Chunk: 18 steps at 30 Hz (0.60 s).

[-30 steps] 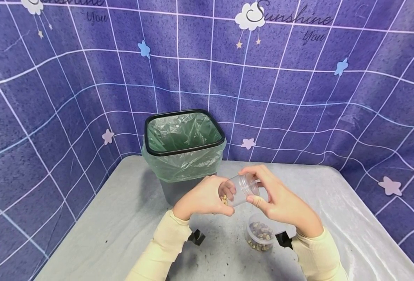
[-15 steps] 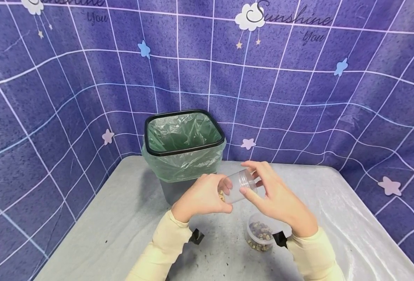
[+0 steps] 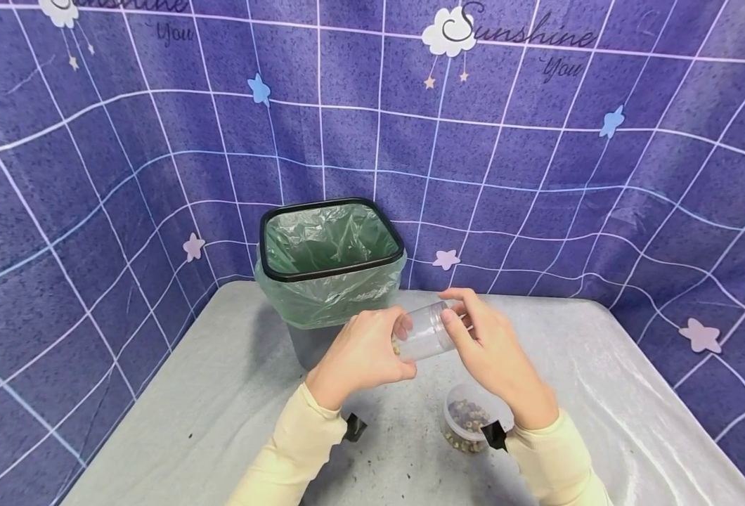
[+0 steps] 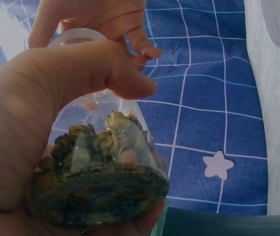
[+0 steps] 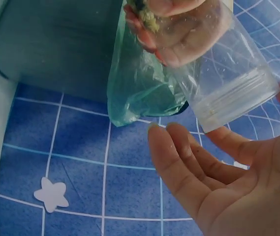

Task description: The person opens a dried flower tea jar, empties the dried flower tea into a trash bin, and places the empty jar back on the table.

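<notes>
My left hand (image 3: 363, 351) grips a clear plastic jar (image 3: 419, 341) around its base end, tilting it nearly onto its side above the table. Small brownish-yellow dried pieces (image 4: 115, 128) lie at the jar's bottom, partly covered by my left fingers. At the jar's ribbed far end is my right hand (image 3: 493, 344); its thumb and index finger pinch across the edge of that end. The other right fingers (image 5: 179, 167) stay loosely spread, off the jar. Below my right wrist stands a clear tub (image 3: 451, 425) holding more such pieces.
A grey bin with a black rim (image 3: 331, 271) and a green liner (image 3: 322, 309) stands behind my left hand. Dark crumbs lie on the grey table cover (image 3: 221, 422). A purple gridded curtain (image 3: 505, 161) closes off the back and sides.
My right hand has turned at the jar's ribbed end, its thumb moving up from the lower side towards the top. The jar has tipped slightly flatter; my left hand still grips it.
</notes>
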### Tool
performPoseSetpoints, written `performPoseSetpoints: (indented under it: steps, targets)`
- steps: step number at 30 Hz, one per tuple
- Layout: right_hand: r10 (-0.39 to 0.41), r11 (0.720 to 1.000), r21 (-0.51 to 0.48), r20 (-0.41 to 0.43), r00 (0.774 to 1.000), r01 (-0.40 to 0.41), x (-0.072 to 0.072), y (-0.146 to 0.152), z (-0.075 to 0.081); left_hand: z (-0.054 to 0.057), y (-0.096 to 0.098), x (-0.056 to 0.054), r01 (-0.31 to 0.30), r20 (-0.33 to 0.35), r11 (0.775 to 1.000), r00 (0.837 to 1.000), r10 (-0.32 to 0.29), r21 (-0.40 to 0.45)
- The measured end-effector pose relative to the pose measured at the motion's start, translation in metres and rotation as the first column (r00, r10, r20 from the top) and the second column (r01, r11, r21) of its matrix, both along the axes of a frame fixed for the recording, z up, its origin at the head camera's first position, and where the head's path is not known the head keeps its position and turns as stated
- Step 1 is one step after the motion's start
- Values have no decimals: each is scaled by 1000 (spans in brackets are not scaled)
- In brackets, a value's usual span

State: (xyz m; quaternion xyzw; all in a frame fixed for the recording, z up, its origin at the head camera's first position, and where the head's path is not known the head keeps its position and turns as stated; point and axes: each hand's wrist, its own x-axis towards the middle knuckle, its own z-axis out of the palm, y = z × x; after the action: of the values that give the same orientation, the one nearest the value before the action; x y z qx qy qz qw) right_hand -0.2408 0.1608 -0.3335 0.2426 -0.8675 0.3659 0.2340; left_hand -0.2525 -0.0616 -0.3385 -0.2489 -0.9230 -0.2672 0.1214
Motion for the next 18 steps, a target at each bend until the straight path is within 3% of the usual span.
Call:
performPoseSetpoints:
  steps: [8, 18]
  targets:
    - [-31, 999, -31, 75, 997, 33, 2, -2, 0, -1, 3, 2, -24, -63, 1000, 998, 24, 0]
    - [-152, 988, -4, 51, 987, 152, 2, -6, -2, -6, 10, 4, -51, -185, 998, 982, 46, -22]
